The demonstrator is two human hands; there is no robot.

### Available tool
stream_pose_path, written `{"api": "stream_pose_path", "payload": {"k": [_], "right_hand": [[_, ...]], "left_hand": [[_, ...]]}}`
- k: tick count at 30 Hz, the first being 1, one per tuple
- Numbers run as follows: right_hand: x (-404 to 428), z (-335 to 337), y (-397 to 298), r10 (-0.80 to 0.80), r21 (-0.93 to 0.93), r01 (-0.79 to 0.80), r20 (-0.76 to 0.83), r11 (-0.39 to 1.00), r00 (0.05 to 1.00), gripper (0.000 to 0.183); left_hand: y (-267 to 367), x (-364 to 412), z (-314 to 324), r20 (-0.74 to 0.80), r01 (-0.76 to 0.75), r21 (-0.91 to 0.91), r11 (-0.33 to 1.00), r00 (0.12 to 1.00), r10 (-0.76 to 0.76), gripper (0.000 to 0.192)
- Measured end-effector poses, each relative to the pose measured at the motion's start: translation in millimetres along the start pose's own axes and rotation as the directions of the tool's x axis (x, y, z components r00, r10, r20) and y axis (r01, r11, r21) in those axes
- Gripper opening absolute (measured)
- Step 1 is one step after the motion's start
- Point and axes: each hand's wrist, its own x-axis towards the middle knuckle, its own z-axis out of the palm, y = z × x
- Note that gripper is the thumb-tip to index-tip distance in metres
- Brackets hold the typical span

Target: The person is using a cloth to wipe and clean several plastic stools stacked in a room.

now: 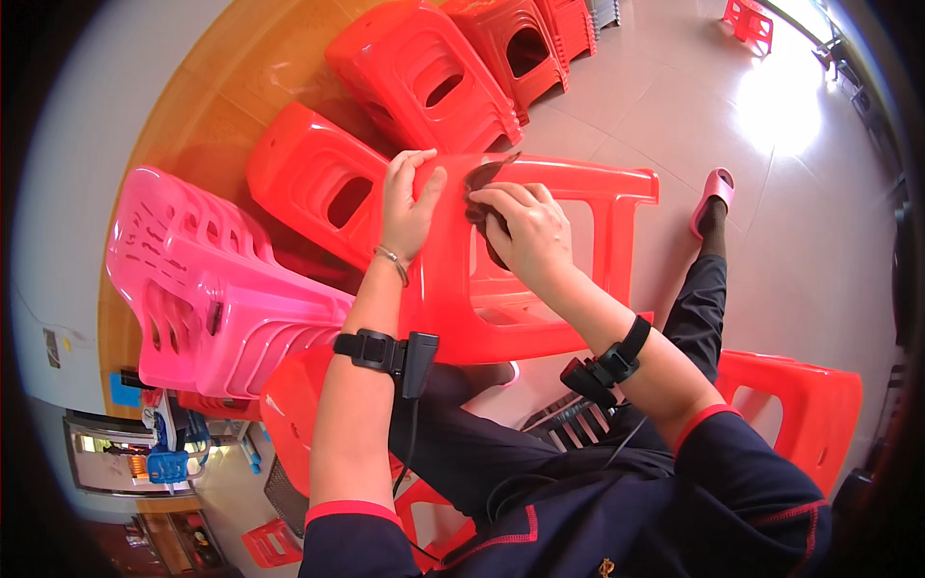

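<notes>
A red plastic stool [444, 311] lies tipped on its side before me, its legs pointing right. My left hand [408, 202] holds the stool at its seat end, fingers bent at the far edge and the thumb raised apart from them. A dark brown cloth [483, 177] is bunched in my right hand [531, 231], pressed against the stool's side near the leg opening. Part of the cloth hangs into that opening, and one corner sticks up beyond my fingers. My right fingertips are partly hidden in its folds.
Stacked red stools [426, 79] stand along the wooden wall panel [217, 87]. Left of me is a stack of pink plastic chairs [209, 289]. Another red stool [802, 404] stands at my right. My outstretched foot in a pink slipper [712, 202] rests on the tiled floor [650, 94].
</notes>
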Motion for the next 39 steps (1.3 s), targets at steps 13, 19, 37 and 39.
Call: {"api": "stream_pose_path", "payload": {"k": [13,19,37,39], "right_hand": [[-96.1,-20.3,-36.9,-0.154,0.106,0.121,0.414,0.987,0.897,0.035],[-146.5,-42.6,18.2,-0.038,-0.078,0.096,0.549,0.992,0.835,0.032],[-133.5,-21.0,-12.3,-0.09,0.14,0.021,0.513,0.99,0.854,0.029],[-142.3,-30.8,6.8,-0.006,0.092,-0.049,0.517,0.995,0.856,0.023]], "left_hand": [[-35.1,22.4,-12.4,-0.04,0.094,0.376,0.922,0.996,-0.085,0.034],[-38.0,11.0,-39.6,-0.021,0.218,0.551,0.806,0.969,-0.248,0.048],[-2.4,8.2,-35.7,0.009,0.172,0.782,0.599,0.958,-0.288,0.069],[-2.1,8.6,-36.5,0.032,0.151,0.757,0.636,0.963,-0.266,0.067]]}}
